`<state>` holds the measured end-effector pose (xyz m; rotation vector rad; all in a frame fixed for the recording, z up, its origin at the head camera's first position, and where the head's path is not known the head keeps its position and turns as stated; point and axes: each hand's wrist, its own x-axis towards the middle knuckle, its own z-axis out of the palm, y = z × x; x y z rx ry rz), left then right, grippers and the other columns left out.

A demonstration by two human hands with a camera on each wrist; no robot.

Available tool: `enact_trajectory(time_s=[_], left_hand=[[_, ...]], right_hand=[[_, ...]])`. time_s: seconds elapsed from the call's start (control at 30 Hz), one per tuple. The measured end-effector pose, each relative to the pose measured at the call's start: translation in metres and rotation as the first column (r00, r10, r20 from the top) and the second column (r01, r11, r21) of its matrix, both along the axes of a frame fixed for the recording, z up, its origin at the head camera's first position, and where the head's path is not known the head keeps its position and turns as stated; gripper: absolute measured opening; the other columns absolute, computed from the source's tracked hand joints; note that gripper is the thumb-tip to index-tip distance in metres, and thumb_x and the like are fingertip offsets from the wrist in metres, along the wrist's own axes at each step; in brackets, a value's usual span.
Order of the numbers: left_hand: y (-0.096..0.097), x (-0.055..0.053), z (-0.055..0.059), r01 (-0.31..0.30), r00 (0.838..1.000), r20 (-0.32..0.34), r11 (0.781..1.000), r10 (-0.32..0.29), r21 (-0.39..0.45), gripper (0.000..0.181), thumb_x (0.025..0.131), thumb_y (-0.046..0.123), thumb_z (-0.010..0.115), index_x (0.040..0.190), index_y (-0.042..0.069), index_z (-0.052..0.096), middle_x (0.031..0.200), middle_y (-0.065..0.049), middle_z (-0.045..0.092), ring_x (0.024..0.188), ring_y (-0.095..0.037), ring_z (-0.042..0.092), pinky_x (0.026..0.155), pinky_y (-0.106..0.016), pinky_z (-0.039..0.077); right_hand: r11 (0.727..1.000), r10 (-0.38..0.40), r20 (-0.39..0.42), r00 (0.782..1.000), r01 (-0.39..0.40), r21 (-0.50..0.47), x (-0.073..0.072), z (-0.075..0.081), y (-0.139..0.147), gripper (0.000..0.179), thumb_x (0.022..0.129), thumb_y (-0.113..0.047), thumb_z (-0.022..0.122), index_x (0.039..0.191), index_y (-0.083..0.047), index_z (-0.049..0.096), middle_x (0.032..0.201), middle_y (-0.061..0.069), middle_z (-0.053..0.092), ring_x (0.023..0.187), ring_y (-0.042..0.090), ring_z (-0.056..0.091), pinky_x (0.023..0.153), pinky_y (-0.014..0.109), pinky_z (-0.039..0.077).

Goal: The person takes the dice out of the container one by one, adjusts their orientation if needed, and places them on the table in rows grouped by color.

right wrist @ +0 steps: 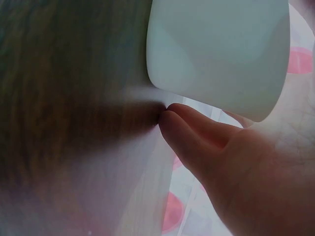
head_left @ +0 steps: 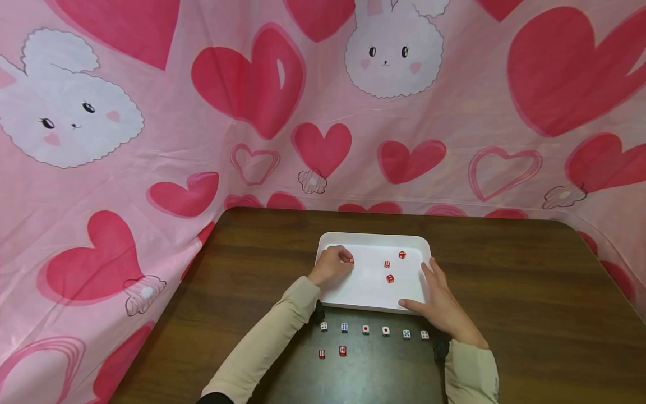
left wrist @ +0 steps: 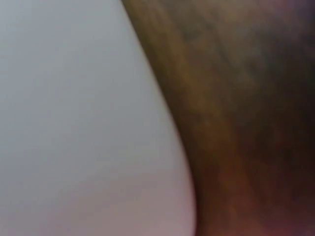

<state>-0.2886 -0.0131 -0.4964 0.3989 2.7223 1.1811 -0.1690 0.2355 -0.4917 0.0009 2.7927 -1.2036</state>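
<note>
A shallow white tray lies on the table with several red dice in it. At its left side my left hand pinches a small red die at the fingertips. To the right in the tray sit three loose red dice, one of them a front die. My right hand rests at the tray's right front corner, thumb along the front rim and fingers extended along the right side. The right wrist view shows straight fingers beside the tray wall. The left wrist view shows only blurred tray and table.
In front of the tray runs a row of several white dice. Nearer lie two red dice, a left one and a right one. The brown wooden table meets a pink heart-patterned cloth behind and at left.
</note>
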Motion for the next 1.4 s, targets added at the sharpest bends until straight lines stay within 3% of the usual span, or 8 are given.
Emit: enact_trajectory(time_s=[0.47,0.87,1.13,1.4], left_hand=[[0.001,-0.002,-0.002,-0.027,0.996,0.088,0.996,0.02,0.083,0.012,0.08,0.007,0.075,0.09,0.004,0.069,0.081,-0.007,0.069,0.072,-0.012,0.056,0.068,-0.024,0.046],[-0.002,-0.005,0.0,0.009,0.995,0.094,0.99,-0.022,0.138,0.014,0.081,0.004,0.073,0.094,0.001,0.069,0.084,-0.01,0.067,0.066,-0.009,0.053,0.055,-0.019,0.045],[-0.004,-0.003,0.005,0.019,0.994,0.101,0.985,-0.037,0.172,0.013,0.084,0.007,0.071,0.096,0.001,0.069,0.083,-0.009,0.066,0.062,-0.008,0.052,0.053,-0.02,0.047],[-0.005,0.0,0.01,0.017,0.992,0.118,0.984,-0.039,0.179,0.016,0.085,0.01,0.071,0.099,0.003,0.069,0.091,-0.011,0.068,0.067,-0.01,0.054,0.054,-0.021,0.048]], right_hand=[[1.0,-0.003,0.035,0.999,0.003,-0.018,0.0,0.001,0.0,0.113,0.075,-0.045,0.078,0.153,0.0,0.011,0.159,0.024,-0.004,0.142,0.051,0.011,0.105,0.069,0.025],[1.0,-0.008,0.023,1.0,0.008,-0.011,0.0,0.0,0.0,0.112,0.075,-0.045,0.078,0.153,0.001,0.012,0.159,0.025,-0.003,0.142,0.051,0.012,0.105,0.068,0.025],[1.0,-0.011,0.016,1.0,0.011,0.003,0.0,-0.001,-0.001,0.112,0.074,-0.045,0.079,0.153,0.001,0.013,0.159,0.026,-0.002,0.142,0.051,0.011,0.106,0.068,0.024],[1.0,-0.011,0.003,1.0,0.011,0.015,0.001,0.0,-0.003,0.113,0.074,-0.043,0.08,0.152,0.005,0.013,0.158,0.028,-0.001,0.141,0.052,0.013,0.108,0.066,0.023]])
